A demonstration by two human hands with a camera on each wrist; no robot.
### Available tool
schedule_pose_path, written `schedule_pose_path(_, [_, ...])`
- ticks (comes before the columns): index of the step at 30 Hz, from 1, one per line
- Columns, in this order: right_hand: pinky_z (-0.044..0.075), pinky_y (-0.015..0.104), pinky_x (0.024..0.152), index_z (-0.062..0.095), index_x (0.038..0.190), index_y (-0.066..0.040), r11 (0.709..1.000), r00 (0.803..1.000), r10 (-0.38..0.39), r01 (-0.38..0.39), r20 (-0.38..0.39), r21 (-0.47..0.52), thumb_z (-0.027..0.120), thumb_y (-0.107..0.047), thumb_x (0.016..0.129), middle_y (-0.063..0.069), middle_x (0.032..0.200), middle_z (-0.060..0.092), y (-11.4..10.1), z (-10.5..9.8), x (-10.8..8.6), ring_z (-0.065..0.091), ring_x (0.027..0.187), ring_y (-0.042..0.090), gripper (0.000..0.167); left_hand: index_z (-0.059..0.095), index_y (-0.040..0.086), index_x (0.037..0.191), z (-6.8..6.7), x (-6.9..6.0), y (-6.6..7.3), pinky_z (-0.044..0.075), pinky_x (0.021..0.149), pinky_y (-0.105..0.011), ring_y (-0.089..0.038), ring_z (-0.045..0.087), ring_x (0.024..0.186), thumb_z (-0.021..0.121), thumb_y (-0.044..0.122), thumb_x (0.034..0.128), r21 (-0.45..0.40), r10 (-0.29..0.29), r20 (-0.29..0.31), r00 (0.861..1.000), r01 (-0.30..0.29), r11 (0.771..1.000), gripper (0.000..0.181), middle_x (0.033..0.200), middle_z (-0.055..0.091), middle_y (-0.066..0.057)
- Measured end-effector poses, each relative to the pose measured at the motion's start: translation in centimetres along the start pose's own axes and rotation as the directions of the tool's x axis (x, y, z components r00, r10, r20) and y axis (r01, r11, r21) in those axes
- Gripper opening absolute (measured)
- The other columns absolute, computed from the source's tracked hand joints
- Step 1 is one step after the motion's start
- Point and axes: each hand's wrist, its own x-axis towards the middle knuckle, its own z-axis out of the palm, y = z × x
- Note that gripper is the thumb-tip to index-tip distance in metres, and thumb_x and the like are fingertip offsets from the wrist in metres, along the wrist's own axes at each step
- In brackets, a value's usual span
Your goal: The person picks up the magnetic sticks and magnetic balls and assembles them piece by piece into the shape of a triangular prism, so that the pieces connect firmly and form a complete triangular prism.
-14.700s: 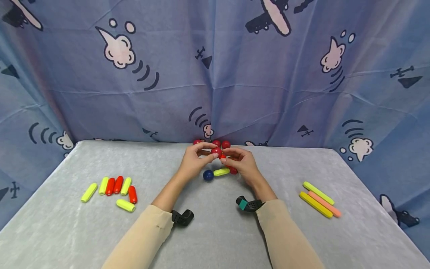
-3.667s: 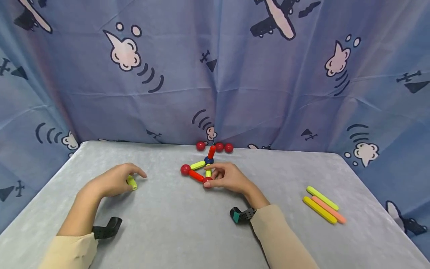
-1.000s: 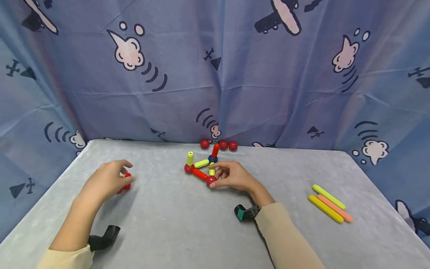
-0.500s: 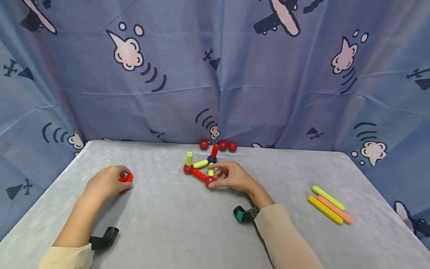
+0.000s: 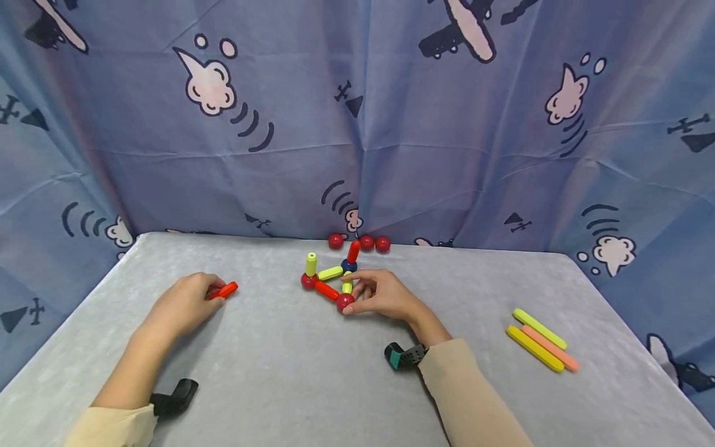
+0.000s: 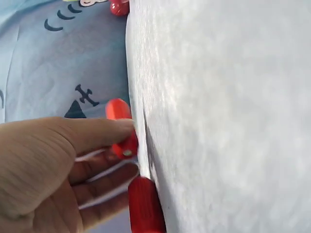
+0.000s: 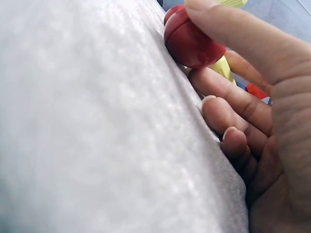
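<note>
With my left hand [image 5: 184, 304] I am pinching a red rod [image 5: 226, 290] between thumb and fingers, a narrow grip, well to the left of the frame [image 5: 326, 290]. A second red rod [image 6: 146, 206] is lying close by my fingertips; I cannot tell whether they are touching it. My right hand [image 5: 385, 298] is holding the near ball [image 5: 345, 303], thumb on top, fingers curling beside it.

To do this well, I am judging, I should be steadying that corner lightly, since a hard squeeze could be twisting the joints. I should be gripping the rod toward one end, leaving the other bare for joining. The standing yellow rod [image 5: 311, 264] on the left ball [image 5: 309, 281] and the leaning red rod [image 5: 353, 251] on the blue ball [image 5: 349, 266] are looking easy to knock, so a clear path is mattering.

I am seeing no container: three loose balls [image 5: 366, 243] are sitting along the back edge, and three sticks [image 5: 550, 348] are lying together at the right, straight on the table [image 5: 290, 372].
</note>
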Motion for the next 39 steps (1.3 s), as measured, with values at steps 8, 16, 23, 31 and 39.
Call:
schedule_pose_path(8, [0.046,0.021,0.061,0.067,0.131,-0.015,1.0,1.0,0.004,-0.005,0.015,0.007,0.091,-0.019,0.074,0.004,0.096,0.074,-0.3,0.0,0.0,0.055,0.067,0.014,0.062,0.074,0.01,0.105,0.3,0.7,4.0,0.056,0.086,-0.043,-0.019,0.07,0.092,0.075,0.011,0.0897,-0.228,0.112,-0.025,0.993,-0.115,0.967,0.015,0.096,0.076,-0.001])
schedule_pose_path(16, [0.05,0.024,0.063,0.069,0.119,-0.016,1.0,0.996,0.029,-0.029,-0.081,0.001,0.094,-0.024,0.07,0.004,0.089,0.072,-0.6,0.4,0.1,0.058,0.066,0.014,0.056,0.072,0.01,0.112,1.8,3.5,9.5,0.06,0.088,-0.036,-0.018,0.072,0.096,0.076,0.016,0.0903,-0.472,0.117,-0.011,0.993,-0.108,0.875,0.023,0.105,0.076,-0.005])
schedule_pose_path(23, [0.052,0.025,0.064,0.067,0.113,-0.012,1.0,0.993,0.015,-0.016,-0.116,-0.012,0.095,-0.022,0.068,0.004,0.083,0.073,-0.9,0.7,0.1,0.062,0.066,0.015,0.054,0.072,0.005,0.113,4.7,5.8,12.8,0.061,0.084,-0.032,-0.02,0.074,0.096,0.077,0.013,0.0893,-0.623,0.147,-0.032,0.989,-0.135,0.77,0.026,0.108,0.076,-0.01])
schedule_pose_path(31, [0.051,0.025,0.063,0.064,0.122,-0.011,0.999,0.995,0.05,-0.049,-0.085,0.016,0.094,-0.023,0.07,0.001,0.084,0.073,-0.7,1.0,0.3,0.061,0.064,0.014,0.061,0.071,0.001,0.109,6.5,6.0,12.9,0.06,0.083,-0.031,-0.02,0.074,0.092,0.077,0.008,0.0881,-0.622,0.209,-0.058,0.976,-0.199,0.757,0.023,0.102,0.076,-0.013])
schedule_pose_path(39, [0.052,0.025,0.065,0.06,0.129,-0.007,0.998,0.996,0.055,-0.053,-0.07,0.024,0.092,-0.019,0.072,0.003,0.087,0.073,-0.8,0.6,0.0,0.062,0.064,0.014,0.066,0.07,0.001,0.11,7.1,5.9,13.6,0.061,0.084,-0.032,-0.02,0.074,0.094,0.077,0.008,0.0884,-0.623,0.225,-0.051,0.973,-0.206,0.754,0.024,0.103,0.076,-0.012])
